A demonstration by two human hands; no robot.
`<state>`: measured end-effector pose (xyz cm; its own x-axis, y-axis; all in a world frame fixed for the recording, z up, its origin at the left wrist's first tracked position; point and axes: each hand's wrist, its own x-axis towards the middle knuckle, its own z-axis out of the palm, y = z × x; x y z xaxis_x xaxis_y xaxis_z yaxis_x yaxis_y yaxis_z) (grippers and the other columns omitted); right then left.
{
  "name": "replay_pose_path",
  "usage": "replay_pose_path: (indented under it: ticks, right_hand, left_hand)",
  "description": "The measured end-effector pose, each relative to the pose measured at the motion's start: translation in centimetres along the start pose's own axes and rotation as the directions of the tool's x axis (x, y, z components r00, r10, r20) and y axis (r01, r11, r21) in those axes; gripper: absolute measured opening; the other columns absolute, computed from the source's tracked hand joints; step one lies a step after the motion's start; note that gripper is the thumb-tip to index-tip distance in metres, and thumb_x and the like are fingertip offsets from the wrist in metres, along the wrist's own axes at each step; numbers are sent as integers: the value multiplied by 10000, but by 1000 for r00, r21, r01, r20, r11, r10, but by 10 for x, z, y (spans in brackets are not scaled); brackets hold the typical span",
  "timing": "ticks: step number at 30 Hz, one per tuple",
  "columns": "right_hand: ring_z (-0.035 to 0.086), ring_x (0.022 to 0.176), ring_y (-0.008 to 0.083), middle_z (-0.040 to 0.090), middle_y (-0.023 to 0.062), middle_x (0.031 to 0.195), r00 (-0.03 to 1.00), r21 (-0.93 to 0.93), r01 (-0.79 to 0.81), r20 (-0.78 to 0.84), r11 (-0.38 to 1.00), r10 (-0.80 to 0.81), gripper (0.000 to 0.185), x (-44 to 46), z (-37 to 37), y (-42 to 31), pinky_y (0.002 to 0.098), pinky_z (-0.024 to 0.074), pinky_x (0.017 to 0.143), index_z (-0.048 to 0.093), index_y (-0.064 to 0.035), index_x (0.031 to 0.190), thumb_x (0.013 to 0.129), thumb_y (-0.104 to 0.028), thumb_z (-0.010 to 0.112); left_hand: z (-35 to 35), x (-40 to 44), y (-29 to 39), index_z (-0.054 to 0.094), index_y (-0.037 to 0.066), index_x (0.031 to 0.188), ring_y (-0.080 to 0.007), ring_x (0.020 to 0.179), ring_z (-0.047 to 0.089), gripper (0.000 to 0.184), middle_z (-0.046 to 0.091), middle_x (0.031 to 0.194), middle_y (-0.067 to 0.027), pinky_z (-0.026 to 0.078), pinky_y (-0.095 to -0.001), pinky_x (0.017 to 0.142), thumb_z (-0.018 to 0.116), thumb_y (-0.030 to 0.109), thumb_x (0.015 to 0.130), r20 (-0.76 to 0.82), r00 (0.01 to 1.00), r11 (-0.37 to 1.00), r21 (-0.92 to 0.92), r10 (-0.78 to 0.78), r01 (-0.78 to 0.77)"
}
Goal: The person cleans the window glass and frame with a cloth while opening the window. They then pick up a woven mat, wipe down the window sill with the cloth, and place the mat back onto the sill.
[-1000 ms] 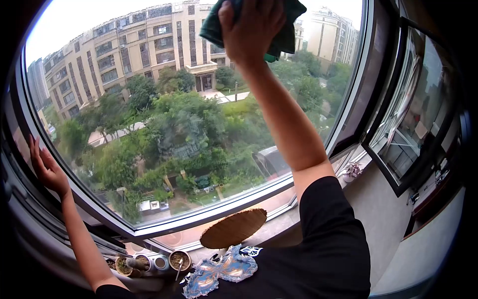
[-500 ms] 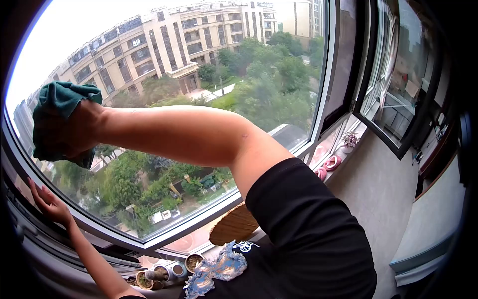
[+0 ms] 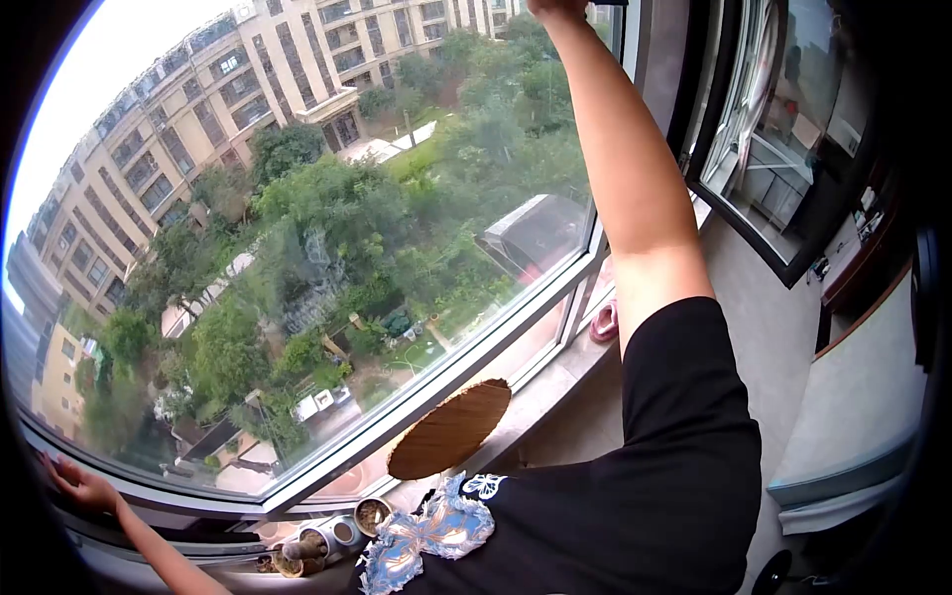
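My right arm reaches up across the window pane [image 3: 397,248]. Only the wrist end of my right hand [image 3: 557,8] shows at the top edge, and its fingers are cut off. A dark sliver beside it fits the dark green cloth that this hand gripped half a second ago; the rest of the cloth is out of view. Low at the far left, my left hand [image 3: 81,486] is open, fingers apart, by the window frame [image 3: 233,504]. It holds nothing that I can see, and whether it touches the frame I cannot tell.
A round wooden board [image 3: 449,428] stands in front of the lower frame. Several small pots, one a round plant pot [image 3: 373,516], line the sill. Pink shoes [image 3: 604,322] lie farther along. An open window sash [image 3: 783,149] juts in at the right.
My right hand has swept from the left side of the pane to the top right, almost out of view. My left hand sits slightly lower in view. The camera view has shifted.
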<state>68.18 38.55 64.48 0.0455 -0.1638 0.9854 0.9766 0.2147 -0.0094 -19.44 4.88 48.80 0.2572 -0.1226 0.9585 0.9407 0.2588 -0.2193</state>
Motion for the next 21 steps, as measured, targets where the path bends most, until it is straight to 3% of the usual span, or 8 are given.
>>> replay_pose_path:
  ticks: [1,3,5,7,10,11,16,21]
  right_hand:
    - [404,1439,389,443,239,1546,987,115,50,-157,992,-32,632,-32,0,29,461,296,1191,387,21,1531,1065,-405,405]
    - [403,1432,413,425,241,1567,978,136,-146,-127,980,163,670,-97,-9,72,492,280,1186,421,4,1513,1042,-472,432]
    - [356,1447,405,373,202,1599,988,221,-122,-65,968,139,544,-172,-28,88,511,260,1194,397,-92,1549,1091,-386,384]
    - [343,1443,465,378,252,1583,992,212,-124,-6,969,128,650,-237,-51,81,543,232,1194,389,-10,1532,1080,-471,313]
    - [265,1527,359,295,191,1654,943,140,-327,119,935,312,675,-365,-77,75,473,162,1246,282,-53,1610,1087,-479,293]
    - [303,1488,452,308,255,1633,898,126,-436,121,891,422,716,-408,-83,68,548,200,1212,321,9,1573,1081,-509,276]
    - [310,1506,391,307,241,1639,670,121,-741,63,661,739,793,-521,-97,39,492,209,1239,290,30,1583,1077,-579,325]
    - [587,1240,358,522,244,1460,290,338,-900,-6,275,957,674,-452,-83,19,469,452,1063,456,35,1500,929,-317,522]
  left_hand:
    - [1,1,-6,666,-27,1278,-313,1163,684,261,687,1295,-196,560,-372,942,583,72,1051,-14,1000,1000,-8,-13,13]
    - [-5,6,5,673,-18,1270,-313,1150,690,257,696,1279,-191,561,-372,934,595,79,1045,1,1000,998,64,13,-13]
    - [-9,12,3,695,4,1244,-322,1113,705,241,718,1240,-179,560,-381,919,621,92,1032,2,997,985,158,73,-72]
    - [-8,12,-2,702,20,1236,-332,1110,695,233,719,1236,-166,541,-404,940,620,87,1029,-4,994,982,159,105,-103]
    - [-14,13,-24,705,54,1267,-343,1114,688,267,718,1239,-166,535,-416,946,637,161,1031,23,981,942,275,194,-193]
    - [-15,10,-32,705,66,1277,-347,1115,685,280,717,1240,-166,533,-420,948,642,186,1032,37,974,926,306,222,-223]
    - [-14,0,-30,695,49,1268,-347,1144,664,267,696,1284,-155,521,-419,974,621,160,1037,82,993,947,301,88,-109]
    - [-11,10,19,683,51,1288,-309,1225,649,263,664,1353,-150,533,-367,985,584,112,1052,55,998,998,55,0,-3]
